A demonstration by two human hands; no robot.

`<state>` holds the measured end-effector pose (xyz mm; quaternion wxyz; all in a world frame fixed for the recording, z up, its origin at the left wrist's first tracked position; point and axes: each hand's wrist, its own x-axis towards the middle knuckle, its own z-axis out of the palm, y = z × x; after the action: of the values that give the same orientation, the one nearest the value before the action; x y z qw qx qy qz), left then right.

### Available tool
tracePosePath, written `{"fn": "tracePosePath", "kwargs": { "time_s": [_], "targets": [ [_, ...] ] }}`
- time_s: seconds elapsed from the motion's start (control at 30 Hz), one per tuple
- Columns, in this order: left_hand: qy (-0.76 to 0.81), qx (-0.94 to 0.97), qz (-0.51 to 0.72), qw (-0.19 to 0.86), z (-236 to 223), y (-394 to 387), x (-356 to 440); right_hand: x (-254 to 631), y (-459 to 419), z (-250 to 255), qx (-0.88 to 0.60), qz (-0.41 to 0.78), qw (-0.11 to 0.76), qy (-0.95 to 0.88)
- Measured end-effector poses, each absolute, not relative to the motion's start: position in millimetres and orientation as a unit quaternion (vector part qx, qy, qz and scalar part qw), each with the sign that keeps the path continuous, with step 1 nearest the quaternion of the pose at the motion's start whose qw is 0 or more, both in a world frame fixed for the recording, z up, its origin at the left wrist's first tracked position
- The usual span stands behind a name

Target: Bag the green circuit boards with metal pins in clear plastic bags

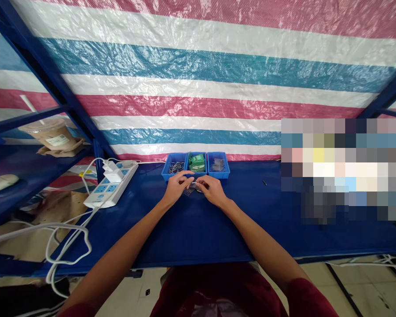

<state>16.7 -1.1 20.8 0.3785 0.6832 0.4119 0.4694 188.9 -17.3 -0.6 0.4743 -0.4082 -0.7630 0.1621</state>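
Observation:
Both hands meet over the blue table, just in front of three small blue bins. My left hand [177, 188] pinches a small clear plastic bag [190, 189] between thumb and fingers, its index finger stretched forward. The fingers of my right hand [213, 189] are closed on the bag's other side; whether a smaller piece is also between them I cannot make out. Behind my left hand, the left bin [165, 172] contains many thin dark and silvery pieces. Green packets [197, 162] fill the middle bin. Clear little bags [217, 165] lie in the right bin.
A white power strip [110, 187] with plugs and loose white cables [86, 237] lies to the left. A drink cup [54, 134] and a white mouse [1, 183] stand on the left shelf. One small dark piece [264, 182] lies at right, near a blurred-out area.

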Motion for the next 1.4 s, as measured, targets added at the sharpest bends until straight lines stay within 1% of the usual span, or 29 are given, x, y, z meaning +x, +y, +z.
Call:
{"fn": "tracePosePath", "kwargs": {
  "time_s": [0.17,0.3,0.43,0.5,0.57,0.67,0.77,0.87,1.03,1.1,1.23,1.4],
  "targets": [
    [0.408,0.671,0.463,0.412,21.3,2.8,14.7,189.8,-16.2,-1.8,-0.437,0.154,0.485,-0.742],
    [0.399,0.659,0.424,0.477,23.0,6.1,12.5,190.5,-14.9,-1.9,-0.459,0.139,0.489,-0.729],
    [0.42,0.564,0.514,0.492,22.9,12.5,11.1,191.6,-14.1,-1.4,-0.498,0.124,0.478,-0.713],
    [0.428,0.51,0.556,0.496,22.1,17.9,9.4,192.4,-14.0,-0.7,-0.508,0.113,0.465,-0.716],
    [0.432,0.464,0.573,0.519,20.7,23.8,6.8,193.1,-14.0,0.2,-0.513,0.099,0.445,-0.727],
    [0.439,0.426,0.574,0.544,18.3,30.7,2.2,193.4,-14.1,1.5,-0.519,0.085,0.406,-0.747],
    [0.445,0.441,0.557,0.545,16.8,33.2,-0.8,193.1,-14.1,1.8,-0.528,0.087,0.356,-0.766],
    [0.458,0.497,0.541,0.5,16.0,30.7,-0.7,192.1,-14.2,0.8,-0.532,0.087,0.319,-0.779],
    [0.468,0.647,0.527,0.29,13.4,17.8,5.3,187.1,-14.0,-5.8,-0.493,0.037,0.292,-0.819],
    [0.46,0.689,0.511,0.229,12.2,12.7,7.7,184.8,-13.2,-9.7,-0.486,0.017,0.275,-0.829],
    [0.452,0.737,0.471,0.174,9.6,8.3,9.3,182.4,-11.1,-15.5,-0.487,0.003,0.256,-0.835],
    [0.449,0.751,0.459,0.154,5.3,10.5,8.0,180.5,-9.3,-16.5,-0.491,0.009,0.245,-0.836]
  ]
}}
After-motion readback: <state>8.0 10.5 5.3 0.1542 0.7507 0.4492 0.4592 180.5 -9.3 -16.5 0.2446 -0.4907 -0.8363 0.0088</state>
